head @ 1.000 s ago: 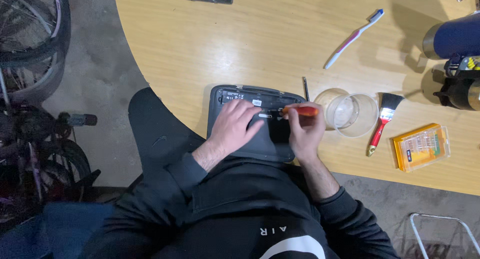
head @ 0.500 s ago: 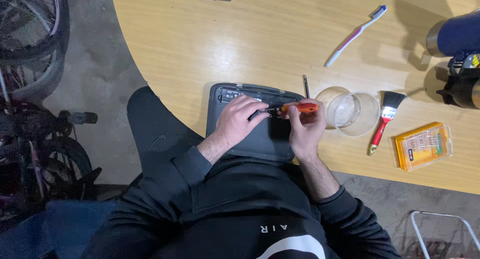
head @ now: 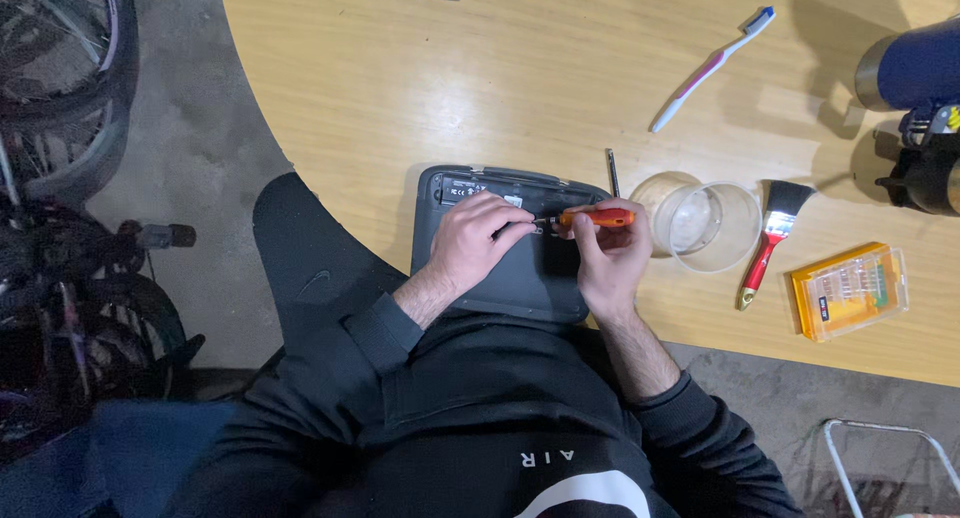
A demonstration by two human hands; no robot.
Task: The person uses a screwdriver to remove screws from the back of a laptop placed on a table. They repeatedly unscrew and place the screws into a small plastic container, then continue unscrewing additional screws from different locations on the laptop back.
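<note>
Screwdriver (head: pixel 592 218) work on the dark device (head: pixel 500 240) looks midway, as far as one can judge: its grey plastic back shell sits in place, flat at the near edge of the worktop (head: pixel 480 88) and partly overhanging toward the person's lap. The right hand (head: pixel 608 260) is closed round the orange handle, the thin metal shaft lying almost level and pointing left; the left hand (head: pixel 472 246) rests curled on the shell, fingertips pinching at the tip. Whether any screws are out cannot be told. Just right of the device stands a clear round plastic cup (head: pixel 705 228), a slim dark bit (head: pixel 611 170) beside it. Further right lie a red-handled paintbrush (head: pixel 768 240) with dark bristles and a flat yellow bit case (head: pixel 848 290). A pink and white toothbrush (head: pixel 712 66) lies toward the far edge of the smooth, pale wood
</note>
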